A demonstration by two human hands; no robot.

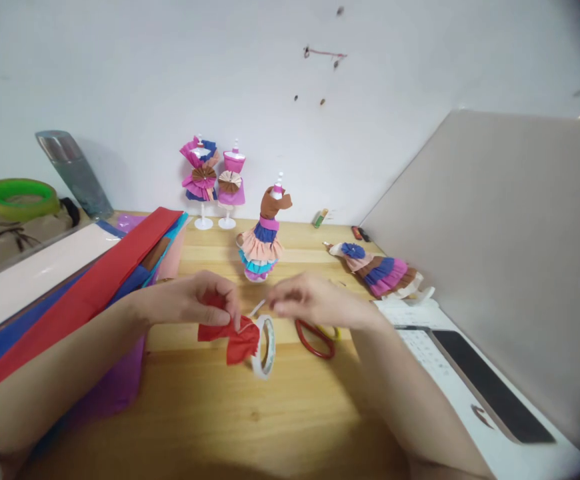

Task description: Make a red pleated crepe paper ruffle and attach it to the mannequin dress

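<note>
A gathered piece of red crepe-like material (244,340) is pinched between the thumb and fingers of my left hand (210,300). Across from it, my right hand (307,299) has its fingertips closed at the end of a thin white strip (258,307), slightly blurred. Right behind the red piece a roll of white tape (269,347) stands on edge, partly covered by it. Red-handled scissors (315,339) lie below my right hand, their blades hidden. Beyond both hands stands a small dress form in a tiered, ruffled dress (265,233).
Two more dressed forms (203,177) stand by the wall. Folded coloured sheets (115,280) fill the left side, near a tilted bottle (75,173) and green tape rolls (20,197). To the right are another ruffled dress (380,270), a small glue-like tube (320,218) and a white box (435,373).
</note>
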